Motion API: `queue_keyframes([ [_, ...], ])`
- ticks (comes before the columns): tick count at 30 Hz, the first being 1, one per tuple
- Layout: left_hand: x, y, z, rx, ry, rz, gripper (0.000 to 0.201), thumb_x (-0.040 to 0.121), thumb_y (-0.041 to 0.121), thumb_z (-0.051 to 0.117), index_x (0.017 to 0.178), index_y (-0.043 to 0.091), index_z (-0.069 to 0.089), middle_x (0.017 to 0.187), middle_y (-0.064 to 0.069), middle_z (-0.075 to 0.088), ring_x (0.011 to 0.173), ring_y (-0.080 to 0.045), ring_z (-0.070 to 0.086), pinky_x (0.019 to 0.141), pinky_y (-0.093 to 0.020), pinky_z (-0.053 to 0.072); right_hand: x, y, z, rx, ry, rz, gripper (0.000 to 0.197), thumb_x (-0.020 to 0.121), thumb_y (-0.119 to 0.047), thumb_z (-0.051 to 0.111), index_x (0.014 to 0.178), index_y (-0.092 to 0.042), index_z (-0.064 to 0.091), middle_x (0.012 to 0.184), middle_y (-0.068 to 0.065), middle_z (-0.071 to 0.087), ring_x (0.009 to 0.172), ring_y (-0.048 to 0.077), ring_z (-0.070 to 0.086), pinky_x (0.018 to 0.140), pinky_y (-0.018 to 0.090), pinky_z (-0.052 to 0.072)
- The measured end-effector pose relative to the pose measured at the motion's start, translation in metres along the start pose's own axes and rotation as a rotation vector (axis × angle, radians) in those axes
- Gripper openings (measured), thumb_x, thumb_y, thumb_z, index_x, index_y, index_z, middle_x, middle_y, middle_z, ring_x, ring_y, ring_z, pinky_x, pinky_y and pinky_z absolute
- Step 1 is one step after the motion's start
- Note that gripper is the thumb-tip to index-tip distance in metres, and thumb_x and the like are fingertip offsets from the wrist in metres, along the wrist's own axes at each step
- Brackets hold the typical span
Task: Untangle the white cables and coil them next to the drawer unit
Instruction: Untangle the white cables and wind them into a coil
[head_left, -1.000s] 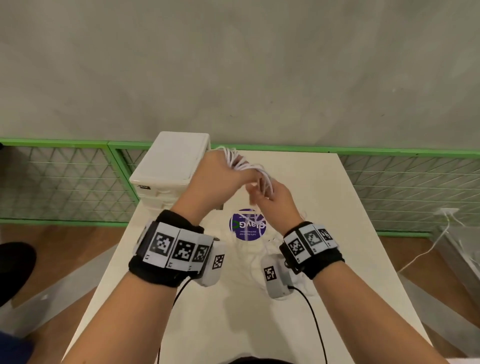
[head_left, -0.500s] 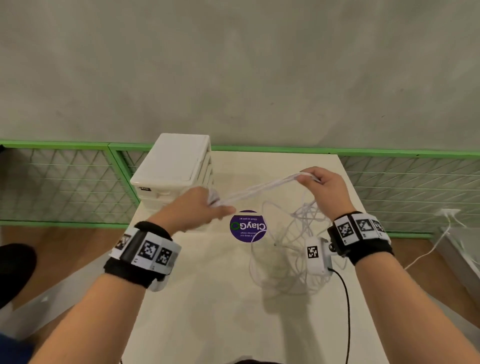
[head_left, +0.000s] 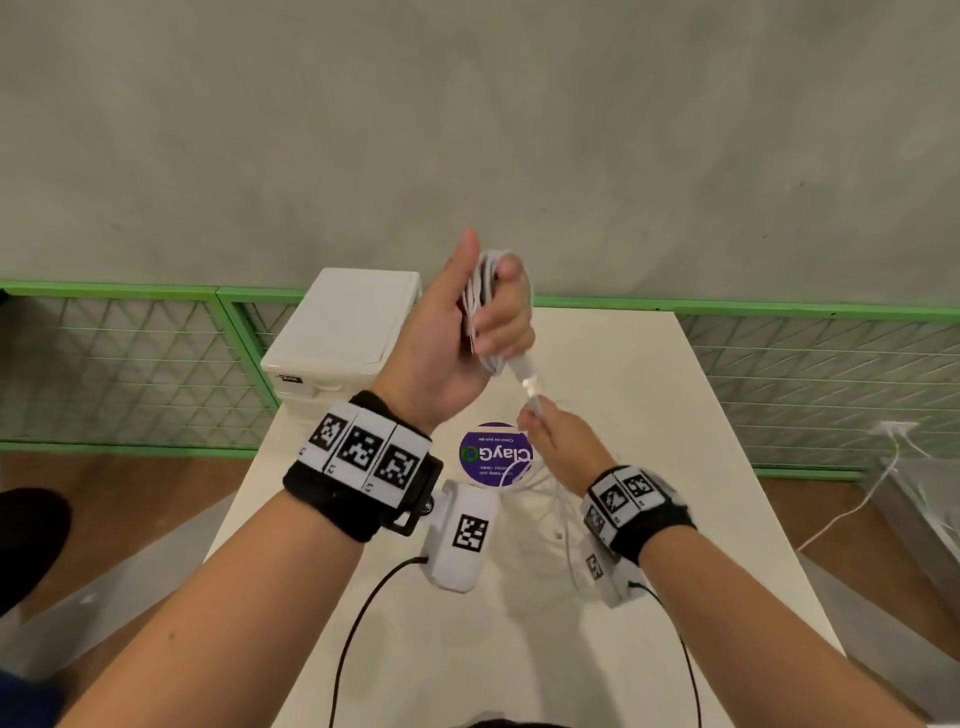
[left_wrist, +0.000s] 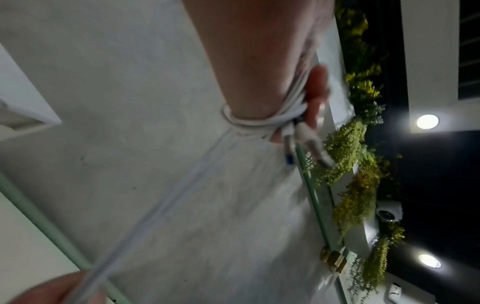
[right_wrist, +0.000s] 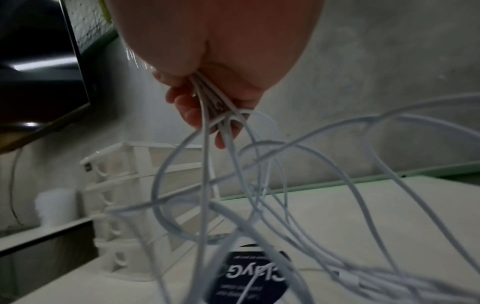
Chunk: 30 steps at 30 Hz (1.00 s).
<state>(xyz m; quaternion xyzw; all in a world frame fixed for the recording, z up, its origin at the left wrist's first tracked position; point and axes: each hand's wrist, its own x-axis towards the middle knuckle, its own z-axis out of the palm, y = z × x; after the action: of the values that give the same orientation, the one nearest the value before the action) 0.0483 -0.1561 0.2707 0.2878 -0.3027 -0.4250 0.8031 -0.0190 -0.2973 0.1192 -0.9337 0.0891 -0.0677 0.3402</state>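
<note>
My left hand (head_left: 480, 317) is raised above the table's far end, thumb up, its fingers curled round several turns of white cable (head_left: 491, 275). The left wrist view shows that cable (left_wrist: 249, 121) looped round the hand, with two plug ends (left_wrist: 309, 144) sticking out beside a fingertip. Just below, my right hand (head_left: 540, 423) pinches several strands (right_wrist: 215, 102) that run up to the left hand. Below it the remaining cable (head_left: 553, 512) hangs in tangled loops (right_wrist: 324, 185) down onto the table. The white drawer unit (head_left: 343, 332) stands at the table's far left corner.
The white table (head_left: 701, 493) carries a round purple sticker (head_left: 485, 457) at its middle, under the hanging loops. A green mesh fence (head_left: 130, 364) runs behind the table on both sides. Another white cord (head_left: 852, 509) trails over the floor at the right.
Half a second ago my hands were apart with a cable stretched between them. Now the left hand has risen with more cable wound on it, and the right hand has come back in under it.
</note>
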Motion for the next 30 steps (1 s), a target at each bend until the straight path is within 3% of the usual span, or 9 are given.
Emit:
queue_keyframes([
  [4,0.015,0.005,-0.008,0.001,0.337,0.296,0.037,0.104,0.032,0.026,0.075,0.016,0.041,0.049,0.006,0.037,0.039,-0.007,0.032,0.044,-0.02,0.028,-0.012,-0.003,0.017,0.026,-0.036,-0.027,0.016,0.1,-0.027,0.037,0.095,-0.016,0.048,0.077,0.002,0.055,0.07,0.021,0.05,0.064,0.03,0.036],
  [7,0.017,0.003,-0.035,0.378,0.602,0.502,0.035,0.104,0.026,0.033,0.071,0.017,0.039,0.055,0.004,0.042,0.046,-0.012,0.035,0.042,-0.025,0.029,-0.018,-0.006,0.018,0.017,-0.035,-0.077,0.02,0.1,-0.025,0.039,0.101,-0.009,0.051,0.078,-0.004,0.052,0.07,0.018,0.048,0.061,0.024,0.031],
  [9,0.014,-0.006,-0.054,0.802,0.643,0.558,0.032,0.102,0.023,0.038,0.07,0.019,0.039,0.058,0.001,0.04,0.049,-0.012,0.035,0.044,-0.028,0.026,-0.019,-0.011,0.013,0.041,0.017,-0.136,0.023,0.098,-0.027,0.04,0.1,-0.009,0.053,0.078,-0.007,0.053,0.069,0.015,0.048,0.058,0.02,0.031],
  [12,0.006,-0.029,-0.073,1.567,0.443,0.157,0.038,0.101,0.028,0.041,0.064,0.019,0.043,0.051,0.001,0.042,0.042,-0.012,0.04,0.045,-0.029,0.033,-0.015,-0.016,0.0,0.149,0.119,-0.146,0.016,0.096,-0.024,0.044,0.094,-0.015,0.057,0.069,-0.016,0.053,0.064,0.001,0.05,0.059,0.014,0.033],
  [14,0.0,-0.042,-0.076,1.739,0.312,-0.128,0.045,0.101,0.033,0.041,0.06,0.014,0.046,0.049,-0.002,0.046,0.044,-0.019,0.045,0.051,-0.032,0.039,-0.011,-0.018,-0.011,0.182,0.164,-0.183,0.015,0.095,-0.023,0.045,0.096,-0.016,0.059,0.069,-0.017,0.055,0.066,-0.001,0.052,0.06,0.011,0.035],
  [17,-0.009,-0.051,-0.071,1.358,0.289,-0.389,0.055,0.101,0.041,0.039,0.059,0.009,0.054,0.043,-0.002,0.05,0.037,-0.017,0.046,0.043,-0.023,0.038,-0.006,-0.018,-0.027,0.209,0.204,-0.208,0.01,0.093,-0.021,0.047,0.097,-0.017,0.057,0.076,0.0,0.06,0.067,0.013,0.05,0.065,0.023,0.039],
  [20,-0.016,-0.049,-0.06,1.014,0.234,-0.503,0.055,0.095,0.055,0.038,0.072,0.007,0.053,0.04,0.002,0.041,0.033,-0.013,0.034,0.035,-0.018,0.029,-0.001,-0.016,-0.033,0.219,0.21,-0.203,0.005,0.092,-0.011,0.053,0.095,-0.011,0.057,0.082,0.005,0.062,0.071,0.013,0.052,0.067,0.02,0.039],
  [27,-0.023,-0.042,-0.059,0.787,0.371,-0.399,0.039,0.09,0.039,0.061,0.064,0.013,0.046,0.043,0.005,0.029,0.036,-0.01,0.021,0.037,-0.017,0.02,-0.004,0.006,-0.02,0.104,0.392,-0.128,0.03,0.079,-0.028,0.073,0.105,-0.017,0.065,0.104,-0.005,0.047,0.102,0.009,0.045,0.089,0.014,0.032],
  [30,-0.027,-0.043,-0.061,0.71,0.408,-0.359,0.038,0.091,0.037,0.06,0.065,0.014,0.045,0.043,0.006,0.026,0.036,-0.01,0.019,0.037,-0.018,0.019,-0.008,0.011,-0.016,0.102,0.36,-0.04,0.037,0.075,-0.031,0.076,0.109,-0.024,0.063,0.106,-0.008,0.047,0.099,0.003,0.045,0.086,0.011,0.032],
])
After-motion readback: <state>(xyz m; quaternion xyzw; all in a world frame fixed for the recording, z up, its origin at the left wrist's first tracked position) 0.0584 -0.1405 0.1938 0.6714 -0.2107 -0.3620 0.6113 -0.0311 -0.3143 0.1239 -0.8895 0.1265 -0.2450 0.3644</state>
